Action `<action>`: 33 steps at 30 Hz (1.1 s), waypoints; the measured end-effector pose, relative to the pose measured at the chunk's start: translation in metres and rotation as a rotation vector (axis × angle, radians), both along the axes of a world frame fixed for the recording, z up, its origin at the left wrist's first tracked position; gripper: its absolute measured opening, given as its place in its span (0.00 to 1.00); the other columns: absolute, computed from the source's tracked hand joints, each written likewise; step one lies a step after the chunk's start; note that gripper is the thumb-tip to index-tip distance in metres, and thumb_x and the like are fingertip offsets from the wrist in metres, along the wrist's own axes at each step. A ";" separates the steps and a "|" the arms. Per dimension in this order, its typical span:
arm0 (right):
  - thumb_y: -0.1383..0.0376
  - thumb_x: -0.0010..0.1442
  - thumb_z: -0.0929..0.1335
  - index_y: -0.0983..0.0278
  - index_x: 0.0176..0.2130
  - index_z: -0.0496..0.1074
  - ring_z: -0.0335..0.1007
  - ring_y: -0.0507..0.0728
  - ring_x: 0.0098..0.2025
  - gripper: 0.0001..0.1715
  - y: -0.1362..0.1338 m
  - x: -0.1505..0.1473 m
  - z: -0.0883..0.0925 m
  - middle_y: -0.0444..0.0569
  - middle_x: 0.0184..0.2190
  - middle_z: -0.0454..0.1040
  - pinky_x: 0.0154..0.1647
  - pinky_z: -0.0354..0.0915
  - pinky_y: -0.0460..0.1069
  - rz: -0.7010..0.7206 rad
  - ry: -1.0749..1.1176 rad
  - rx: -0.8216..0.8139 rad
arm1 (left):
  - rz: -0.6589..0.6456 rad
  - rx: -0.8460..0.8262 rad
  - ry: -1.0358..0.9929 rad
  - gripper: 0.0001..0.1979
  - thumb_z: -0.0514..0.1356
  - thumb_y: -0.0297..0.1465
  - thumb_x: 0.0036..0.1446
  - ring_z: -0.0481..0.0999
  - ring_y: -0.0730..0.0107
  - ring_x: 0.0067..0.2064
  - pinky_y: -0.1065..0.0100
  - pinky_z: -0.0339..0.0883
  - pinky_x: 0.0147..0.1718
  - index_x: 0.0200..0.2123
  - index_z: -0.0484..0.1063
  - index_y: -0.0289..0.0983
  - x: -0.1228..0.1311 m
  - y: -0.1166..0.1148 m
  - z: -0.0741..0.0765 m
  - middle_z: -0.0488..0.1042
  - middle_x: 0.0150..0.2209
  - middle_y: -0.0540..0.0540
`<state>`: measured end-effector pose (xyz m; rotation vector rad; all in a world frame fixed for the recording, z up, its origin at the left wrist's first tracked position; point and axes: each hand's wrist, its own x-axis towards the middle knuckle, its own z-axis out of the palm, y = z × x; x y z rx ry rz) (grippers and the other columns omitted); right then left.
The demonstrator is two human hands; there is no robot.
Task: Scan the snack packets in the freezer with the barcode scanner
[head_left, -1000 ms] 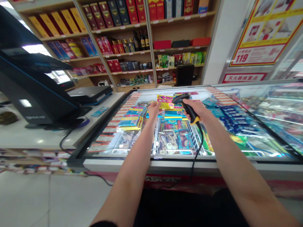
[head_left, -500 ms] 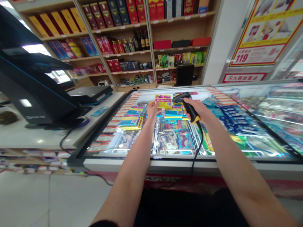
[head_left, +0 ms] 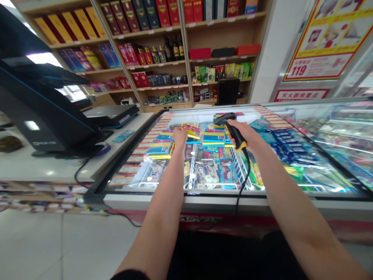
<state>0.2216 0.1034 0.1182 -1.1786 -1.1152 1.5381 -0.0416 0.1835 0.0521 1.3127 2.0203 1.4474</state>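
Observation:
My right hand is wrapped round a black and yellow barcode scanner, its head pointing left and its cord hanging down. In my left hand is a yellow and pink packet, gripped at its left end and tilted, with its face turned partly away. Both hands are above the glass top of a chest freezer. Blue and yellow packets lie in stacks left of my left hand, and another blue and yellow stack sits between the hands.
A black checkout machine and a flat scale stand on the white counter at left. One blue packet lies there too. Wire baskets of packets show under the glass. Shelves with boxes and bottles line the back.
My left hand has moved left, away from the scanner, and the yellow and pink packet has tipped from facing me to a slant. My right hand with the scanner is nearly still.

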 end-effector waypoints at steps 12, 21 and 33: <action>0.54 0.70 0.63 0.66 0.34 0.68 0.63 0.49 0.13 0.19 0.007 0.003 -0.005 0.46 0.16 0.70 0.11 0.61 0.42 -0.001 -0.005 0.004 | 0.108 -0.293 0.385 0.22 0.54 0.26 0.61 0.72 0.46 0.58 0.56 0.65 0.52 0.58 0.65 0.25 0.016 -0.024 0.006 0.70 0.56 0.23; 0.55 0.70 0.63 0.66 0.34 0.67 0.63 0.49 0.13 0.18 0.004 0.002 -0.003 0.46 0.16 0.70 0.12 0.60 0.42 -0.010 -0.009 0.003 | 0.155 -0.198 0.657 0.18 0.51 0.29 0.61 0.67 0.45 0.59 0.53 0.62 0.54 0.52 0.71 0.29 0.028 -0.030 0.003 0.69 0.56 0.27; 0.57 0.70 0.63 0.66 0.32 0.67 0.62 0.50 0.12 0.18 -0.001 0.001 0.001 0.47 0.15 0.70 0.11 0.61 0.42 -0.024 -0.027 0.026 | -0.258 -0.191 0.625 0.31 0.54 0.57 0.57 0.78 0.52 0.46 0.64 0.67 0.43 0.37 0.78 0.35 0.074 -0.035 0.006 0.80 0.38 0.34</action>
